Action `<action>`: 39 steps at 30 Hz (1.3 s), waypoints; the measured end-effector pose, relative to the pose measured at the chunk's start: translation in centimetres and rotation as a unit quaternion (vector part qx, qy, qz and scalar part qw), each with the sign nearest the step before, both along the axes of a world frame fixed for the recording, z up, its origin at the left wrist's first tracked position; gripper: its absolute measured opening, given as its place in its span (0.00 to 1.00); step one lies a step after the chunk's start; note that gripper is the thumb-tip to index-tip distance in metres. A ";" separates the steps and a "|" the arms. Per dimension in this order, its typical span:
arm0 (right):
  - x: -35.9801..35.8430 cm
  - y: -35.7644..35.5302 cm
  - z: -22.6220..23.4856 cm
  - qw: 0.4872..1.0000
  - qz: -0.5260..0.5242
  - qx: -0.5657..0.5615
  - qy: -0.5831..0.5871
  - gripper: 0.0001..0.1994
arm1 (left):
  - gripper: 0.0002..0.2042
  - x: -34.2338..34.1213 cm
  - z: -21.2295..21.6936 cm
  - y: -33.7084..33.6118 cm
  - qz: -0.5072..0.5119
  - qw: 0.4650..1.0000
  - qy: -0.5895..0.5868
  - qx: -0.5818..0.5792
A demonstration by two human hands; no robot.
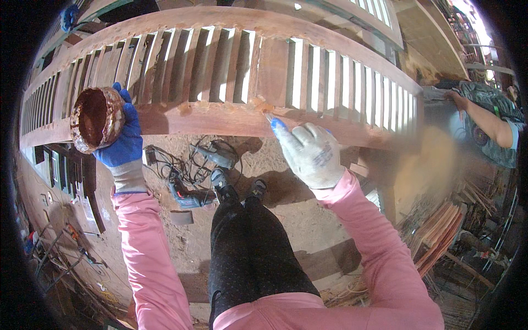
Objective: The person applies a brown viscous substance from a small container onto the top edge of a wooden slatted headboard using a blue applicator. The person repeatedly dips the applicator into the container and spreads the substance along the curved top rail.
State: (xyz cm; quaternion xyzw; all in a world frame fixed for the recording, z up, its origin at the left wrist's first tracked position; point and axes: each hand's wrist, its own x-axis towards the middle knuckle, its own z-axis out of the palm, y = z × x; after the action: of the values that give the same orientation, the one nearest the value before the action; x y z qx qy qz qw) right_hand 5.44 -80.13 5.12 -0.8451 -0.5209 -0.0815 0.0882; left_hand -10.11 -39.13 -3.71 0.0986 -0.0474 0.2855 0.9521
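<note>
My left hand (127, 135), in a blue and white work glove, is closed round a round pot (113, 110) crusted with brown drips. The pot is tipped so its dark, brown-coated inside shows. My right hand (312, 154), gloved in the same way, pinches a small thin tool (268, 116) with a narrow metal-like tip; most of it is hidden by the fingers. Its tip meets the lower rail of a long slatted wooden panel (203, 118), by a wet orange-brown smear (258, 104) at the foot of the wide middle slat. More such patches dot the rail.
Corded power tools (184, 192) and tangled cable lie on the dusty floor by my feet. A co-worker's arm (489, 124) reaches in at the far right, beside a blurred dust cloud (432, 159). Stacked wooden strips (440, 236) lie at the lower right, more timber at the left.
</note>
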 end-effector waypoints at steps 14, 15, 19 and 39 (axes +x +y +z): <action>0.6 -1.6 -1.1 0.998 -0.025 -0.044 -0.043 0.27 | 0.35 0.1 -0.2 0.2 0.085 0.994 0.072 0.022; 0.3 -1.8 -1.1 0.998 -0.014 -0.044 -0.039 0.27 | 0.35 0.4 -0.1 0.0 0.109 0.989 0.098 0.033; -0.2 -2.2 0.2 0.999 -0.014 -0.022 0.035 0.25 | 0.34 0.4 0.4 -0.2 0.114 0.985 0.118 0.051; 1.1 -0.6 0.1 1.000 0.003 -0.017 -0.022 0.23 | 0.35 1.7 2.4 -2.3 0.198 0.952 0.221 0.080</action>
State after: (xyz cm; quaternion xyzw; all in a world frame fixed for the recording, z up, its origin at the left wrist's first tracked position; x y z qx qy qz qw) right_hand 6.58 -80.73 5.18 -0.8428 -0.5267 -0.0909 0.0631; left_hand -8.37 -41.48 -1.34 0.2427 0.1617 0.4349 0.8519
